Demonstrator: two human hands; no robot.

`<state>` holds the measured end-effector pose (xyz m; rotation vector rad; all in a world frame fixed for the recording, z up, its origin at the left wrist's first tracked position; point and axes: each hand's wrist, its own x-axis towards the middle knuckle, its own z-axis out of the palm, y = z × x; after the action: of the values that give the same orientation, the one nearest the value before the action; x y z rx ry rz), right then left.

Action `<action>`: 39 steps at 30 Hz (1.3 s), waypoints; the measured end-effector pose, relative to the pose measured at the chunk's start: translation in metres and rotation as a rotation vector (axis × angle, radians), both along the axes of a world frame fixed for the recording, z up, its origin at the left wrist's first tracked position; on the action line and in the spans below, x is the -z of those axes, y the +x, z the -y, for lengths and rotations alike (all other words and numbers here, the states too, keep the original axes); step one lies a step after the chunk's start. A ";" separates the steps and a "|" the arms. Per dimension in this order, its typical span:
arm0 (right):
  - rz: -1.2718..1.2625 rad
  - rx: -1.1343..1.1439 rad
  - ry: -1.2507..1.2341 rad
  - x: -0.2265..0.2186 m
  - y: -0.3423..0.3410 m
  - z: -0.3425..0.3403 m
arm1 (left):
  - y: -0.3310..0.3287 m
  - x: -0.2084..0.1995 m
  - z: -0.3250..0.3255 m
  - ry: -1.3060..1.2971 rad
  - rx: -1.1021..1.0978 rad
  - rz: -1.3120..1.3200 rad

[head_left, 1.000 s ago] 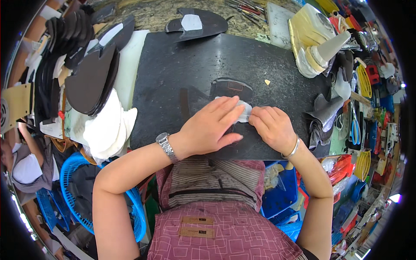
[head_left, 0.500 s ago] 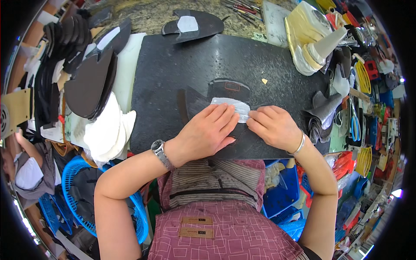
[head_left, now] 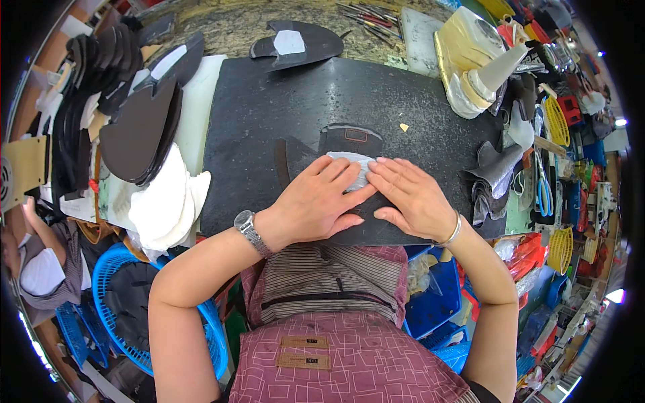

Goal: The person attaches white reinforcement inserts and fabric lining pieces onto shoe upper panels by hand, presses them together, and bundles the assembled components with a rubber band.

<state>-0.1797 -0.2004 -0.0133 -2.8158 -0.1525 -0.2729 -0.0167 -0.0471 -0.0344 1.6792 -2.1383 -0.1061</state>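
Head view: both hands [head_left: 363, 198] press white piece [head_left: 353, 161] mid-mat [head_left: 269, 101].

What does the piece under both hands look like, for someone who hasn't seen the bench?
Start at the big black mat in the middle of the bench. At its near edge the left hand and right hand press flat on a pale grey-white patch laid over a dark shoe-upper piece. It is the only light piece there.

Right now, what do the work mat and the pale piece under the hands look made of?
Work mat: looks like dark rubber or similar, matte and speckled. Pale piece under the left hand and right hand: thin, translucent-white sheet, perhaps fabric or film; mostly covered, so uncertain.
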 end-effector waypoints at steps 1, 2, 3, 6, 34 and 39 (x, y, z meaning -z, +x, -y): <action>0.001 -0.006 -0.002 -0.002 -0.006 0.001 | 0.000 -0.001 0.000 0.007 0.019 -0.006; -0.022 -0.003 -0.038 -0.004 -0.011 0.004 | 0.000 -0.002 -0.001 0.016 0.031 -0.008; -0.044 -0.002 -0.072 -0.005 -0.015 0.008 | 0.000 -0.002 -0.001 0.017 0.017 -0.002; 0.038 0.064 -0.050 -0.008 -0.018 0.013 | -0.002 -0.004 -0.006 0.026 0.046 -0.047; 0.134 -0.262 0.422 0.005 0.168 -0.168 | 0.106 -0.046 -0.179 0.242 -0.667 0.130; 0.236 -0.290 0.571 0.016 0.203 -0.203 | 0.109 -0.044 -0.201 0.235 -0.615 0.112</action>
<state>0.0237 0.0025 -0.0295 -2.1580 -0.4524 -0.4903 0.0925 0.1544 0.0092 2.4533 -1.6322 -0.0846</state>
